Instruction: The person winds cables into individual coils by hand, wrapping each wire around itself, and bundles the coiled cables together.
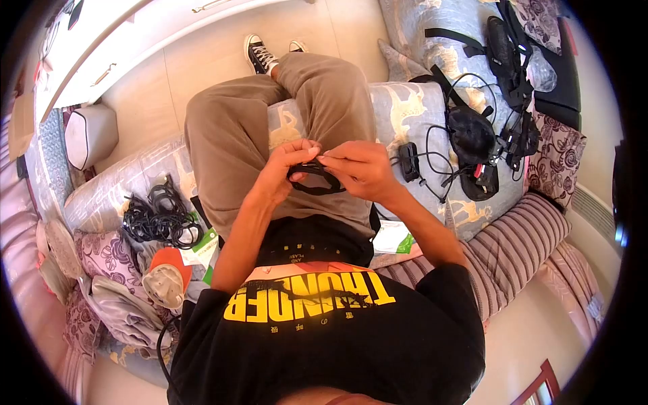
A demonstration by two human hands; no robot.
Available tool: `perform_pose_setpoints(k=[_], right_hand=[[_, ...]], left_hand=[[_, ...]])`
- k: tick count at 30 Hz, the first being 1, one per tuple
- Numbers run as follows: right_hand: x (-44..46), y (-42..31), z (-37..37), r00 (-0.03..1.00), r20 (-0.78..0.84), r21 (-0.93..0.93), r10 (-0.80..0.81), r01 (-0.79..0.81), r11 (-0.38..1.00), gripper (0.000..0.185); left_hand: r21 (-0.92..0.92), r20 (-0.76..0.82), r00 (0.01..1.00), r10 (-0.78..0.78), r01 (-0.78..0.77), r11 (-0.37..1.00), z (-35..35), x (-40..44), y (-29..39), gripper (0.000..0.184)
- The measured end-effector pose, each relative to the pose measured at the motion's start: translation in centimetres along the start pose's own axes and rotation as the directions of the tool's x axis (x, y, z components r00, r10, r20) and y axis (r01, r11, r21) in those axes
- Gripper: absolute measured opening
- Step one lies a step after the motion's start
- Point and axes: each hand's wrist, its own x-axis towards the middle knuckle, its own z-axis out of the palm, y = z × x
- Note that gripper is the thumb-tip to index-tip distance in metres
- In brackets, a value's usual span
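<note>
Above my lap, my left hand and my right hand meet with their fingertips close together. Between them is a black strap-like loop, its lower part hanging over the brown trousers. Both hands are closed in a pinch on it, the left at its left side and the right at its upper right. The fingers partly hide the top of the loop, and I cannot make out any small part between the fingertips.
Left on the sofa lie a bundle of black cables and an orange cap. Black gear with straps and cords and a black adapter-like box lie right. A light bin stands on the floor.
</note>
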Motion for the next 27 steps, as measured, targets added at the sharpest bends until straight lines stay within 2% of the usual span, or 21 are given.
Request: perform_pose_setpoints(k=[2,8,11,12,14,17,20,26,27], right_hand=[[-0.4,-0.2,0.8,0.997,-0.07,0.026,0.02,-0.018,0.999,0.026],[-0.6,-0.9,0.7,0.987,-0.02,0.061,0.158,-0.157,0.986,0.022],[-1.1,-0.1,1.4,0.966,-0.043,0.264,0.257,-0.237,0.935,0.019],[-1.6,-0.2,2.1,0.925,-0.032,0.438,0.378,-0.327,0.837,0.014],[-2.8,-0.5,3.5,0.811,0.057,0.724,0.583,-0.436,0.535,0.011],[-4.0,0.3,3.9,0.843,0.065,0.686,0.535,-0.427,0.589,0.027],[-3.7,-1.2,3.7,0.776,0.159,0.835,0.61,-0.436,0.336,0.032],[-2.7,-1.7,3.0,0.771,0.17,0.664,0.614,-0.55,0.507,0.026],[-2.7,-1.5,3.2,0.804,0.147,0.627,0.577,-0.527,0.574,0.025]], left_hand=[[-0.005,0.014,1.0,-0.005,0.005,1.0,-0.2,-0.1,0.0,0.015],[0.002,-0.052,0.998,-0.029,0.029,1.0,0.7,-0.5,0.5,0.016],[-0.001,-0.074,0.996,-0.04,0.04,0.999,1.5,-0.6,1.0,0.016],[-0.004,-0.08,0.996,-0.049,0.049,0.999,1.7,-0.6,1.1,0.016],[-0.001,-0.048,0.998,-0.044,0.044,0.999,1.6,-0.4,1.0,0.014],[-0.016,-0.058,0.997,-0.058,0.057,0.998,2.3,-0.4,0.6,0.011],[-0.021,-0.039,0.995,-0.091,0.09,0.996,2.0,-0.3,0.3,0.012],[0.0,-0.029,0.998,-0.059,0.059,0.998,2.3,-0.5,0.9,0.013],[0.016,-0.042,0.998,-0.047,0.048,0.999,2.2,-0.5,1.0,0.013]])
